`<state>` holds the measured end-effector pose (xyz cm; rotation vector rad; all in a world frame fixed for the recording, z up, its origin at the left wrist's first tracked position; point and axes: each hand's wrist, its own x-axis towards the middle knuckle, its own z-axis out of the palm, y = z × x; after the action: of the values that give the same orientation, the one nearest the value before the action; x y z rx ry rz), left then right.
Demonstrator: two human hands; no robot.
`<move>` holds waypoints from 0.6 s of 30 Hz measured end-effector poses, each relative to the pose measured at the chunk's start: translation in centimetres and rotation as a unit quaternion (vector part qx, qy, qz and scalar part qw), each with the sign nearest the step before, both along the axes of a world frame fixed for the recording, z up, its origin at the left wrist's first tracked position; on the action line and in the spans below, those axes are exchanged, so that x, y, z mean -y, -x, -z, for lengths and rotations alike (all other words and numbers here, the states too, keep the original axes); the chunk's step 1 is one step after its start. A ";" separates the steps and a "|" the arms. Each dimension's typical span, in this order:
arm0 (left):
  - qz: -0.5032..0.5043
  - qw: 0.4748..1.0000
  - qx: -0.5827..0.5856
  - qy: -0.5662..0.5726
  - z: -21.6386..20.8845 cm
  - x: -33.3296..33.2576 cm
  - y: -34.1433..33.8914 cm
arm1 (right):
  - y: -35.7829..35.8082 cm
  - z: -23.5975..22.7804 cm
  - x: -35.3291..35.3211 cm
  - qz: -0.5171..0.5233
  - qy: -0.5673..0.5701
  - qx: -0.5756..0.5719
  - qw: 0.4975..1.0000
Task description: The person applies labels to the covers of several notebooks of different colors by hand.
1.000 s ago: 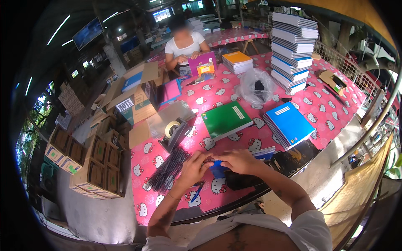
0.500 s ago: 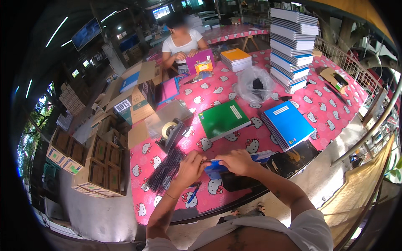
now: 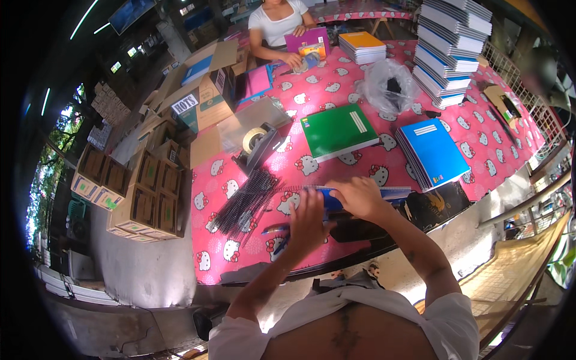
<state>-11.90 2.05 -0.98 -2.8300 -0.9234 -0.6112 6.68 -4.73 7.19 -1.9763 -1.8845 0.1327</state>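
A blue notebook [image 3: 332,201] with a dark spiral coil along its far edge lies in front of me at the table's near side. My right hand [image 3: 362,201] grips it, thumb and fingers bent over the coil edge. Beside it, my left hand [image 3: 307,223] has its fingers stretched and apart, the tips at the coil's left part and the thumb off to the side. A heap of loose black spiral coils [image 3: 247,207] sits left of my left hand. Between heap and hand are a blue pen [image 3: 281,246] and another slim tool [image 3: 275,230].
Beyond lie a green notebook [image 3: 339,131], a blue notebook stack [image 3: 432,153], a tape dispenser [image 3: 261,147] and a plastic bag [image 3: 390,87]. A tall notebook pile [image 3: 450,54] rises at right. Cartons [image 3: 207,105] stand left. A person [image 3: 279,27] works across the pink table [image 3: 210,264].
My left hand has loosened from its pinch and spread along the notebook's edge. The notebook now lies flatter. The view has tilted down. The person opposite has lowered one hand to the table.
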 end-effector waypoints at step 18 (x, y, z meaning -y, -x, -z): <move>0.171 0.933 -0.185 0.256 -13.3 -7.9 0.9 | 0.9 0.1 1.1 -0.003 -0.092 0.020 0.996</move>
<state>-12.78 9.94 12.30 -3.4264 -0.5859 0.1884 5.75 -5.86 7.04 -1.8635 -1.8546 -0.0760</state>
